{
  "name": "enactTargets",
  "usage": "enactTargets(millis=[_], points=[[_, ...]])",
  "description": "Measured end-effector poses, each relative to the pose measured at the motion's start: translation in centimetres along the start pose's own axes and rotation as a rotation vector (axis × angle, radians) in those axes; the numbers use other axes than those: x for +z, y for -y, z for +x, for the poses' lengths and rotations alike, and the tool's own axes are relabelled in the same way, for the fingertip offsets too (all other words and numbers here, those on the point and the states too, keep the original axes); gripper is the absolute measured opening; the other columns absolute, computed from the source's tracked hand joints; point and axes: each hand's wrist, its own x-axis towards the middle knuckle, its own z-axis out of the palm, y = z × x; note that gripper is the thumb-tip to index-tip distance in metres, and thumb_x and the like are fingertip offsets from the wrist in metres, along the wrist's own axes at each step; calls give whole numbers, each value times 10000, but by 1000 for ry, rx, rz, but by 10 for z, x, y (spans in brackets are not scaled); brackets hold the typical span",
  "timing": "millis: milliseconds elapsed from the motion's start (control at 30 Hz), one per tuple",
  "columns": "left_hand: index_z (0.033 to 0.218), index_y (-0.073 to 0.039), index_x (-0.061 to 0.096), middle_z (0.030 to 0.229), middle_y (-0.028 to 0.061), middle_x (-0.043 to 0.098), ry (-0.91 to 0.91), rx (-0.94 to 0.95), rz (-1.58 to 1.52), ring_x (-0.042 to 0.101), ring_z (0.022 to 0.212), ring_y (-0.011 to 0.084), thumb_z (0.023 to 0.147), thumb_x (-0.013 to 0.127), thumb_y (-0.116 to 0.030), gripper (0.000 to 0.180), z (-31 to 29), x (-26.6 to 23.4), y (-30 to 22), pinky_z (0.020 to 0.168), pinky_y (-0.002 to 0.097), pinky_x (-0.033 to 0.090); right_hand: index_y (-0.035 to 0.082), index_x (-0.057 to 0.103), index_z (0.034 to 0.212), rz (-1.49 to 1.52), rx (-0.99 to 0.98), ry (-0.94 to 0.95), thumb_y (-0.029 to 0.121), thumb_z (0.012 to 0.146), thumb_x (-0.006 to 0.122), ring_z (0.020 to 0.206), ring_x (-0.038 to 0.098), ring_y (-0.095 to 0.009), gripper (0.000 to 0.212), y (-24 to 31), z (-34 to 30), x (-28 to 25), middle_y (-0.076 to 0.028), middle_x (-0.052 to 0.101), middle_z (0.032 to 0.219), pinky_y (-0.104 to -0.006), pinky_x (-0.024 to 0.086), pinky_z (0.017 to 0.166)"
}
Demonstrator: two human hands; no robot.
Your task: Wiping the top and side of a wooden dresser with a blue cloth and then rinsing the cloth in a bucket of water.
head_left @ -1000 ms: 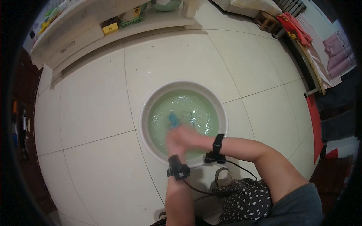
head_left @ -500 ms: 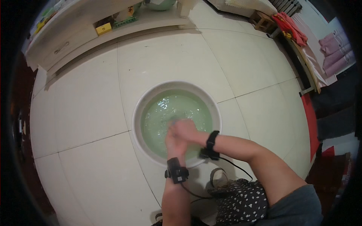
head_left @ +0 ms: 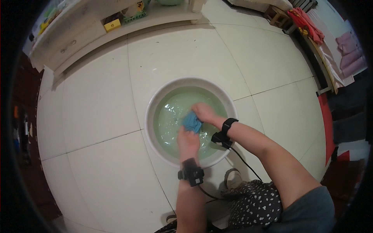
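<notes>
A round white basin (head_left: pixel 150 141) on the floor holds pale green water (head_left: pixel 168 120). Between my hands, at the water's surface, is a crumpled blue cloth (head_left: pixel 192 122). My left hand (head_left: pixel 189 140) grips its near edge, fingers closed on it. From the far right side my right hand (head_left: pixel 203 112) pinches the cloth, its fingers curled. Some fingertips are hidden by the cloth and slightly blurred. Each wrist wears a black strapped device with a cable.
Light tiles (head_left: pixel 97 105) surround the basin. A long whitish cabinet (head_left: pixel 85 42) with a yellow box (head_left: pixel 112 25) on its shelf stands at the far left. At the far right are a small wooden stool (head_left: pixel 276 16) and a bench with red clothing (head_left: pixel 305 24). My shoe (head_left: pixel 233 178) is beside the basin.
My hands, pressed together over the water before, have moved apart. The blue cloth, mostly hidden earlier, now shows between them. The whole view has shifted slightly.
</notes>
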Motion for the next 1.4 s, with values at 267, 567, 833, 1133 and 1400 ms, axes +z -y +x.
enactTargets(millis=[267,567,833,1133,1400], points=[[1295,-171,246,1276,108,365,-98,122,57,451,1093,295,905,370,-264,420,1,-32,-19,898,473,389,84,534,1118,-195,-317,137,90,757,531,801,572,-375,361,10,-22,14,-217,540,1047,-420,470,749],[1114,-126,473,1118,81,507,-60,-57,3,488,1029,261,873,395,-415,384,3,-26,-25,880,463,391,55,547,1027,709,102,437,205,814,548,854,547,-242,261,85,-61,3,-158,579,926,-342,435,755],[1135,-50,473,1166,87,508,265,-155,-244,502,1045,213,902,394,-195,286,16,-40,-6,905,378,396,54,569,817,-120,-181,186,258,825,489,702,564,-374,219,85,-63,2,-153,608,820,-462,441,633],[1186,-49,435,1184,89,509,100,124,524,487,1077,217,944,291,-251,346,16,-22,-9,985,390,327,65,590,755,-21,-117,-13,282,841,462,660,572,-366,266,78,-70,15,-156,597,720,-475,442,589],[1185,-27,434,1214,143,479,119,-94,-212,450,1122,281,921,303,-266,380,-7,-3,-18,986,429,320,62,624,788,58,111,-78,272,825,470,751,585,-370,263,13,-3,8,-196,598,781,-470,446,667]])
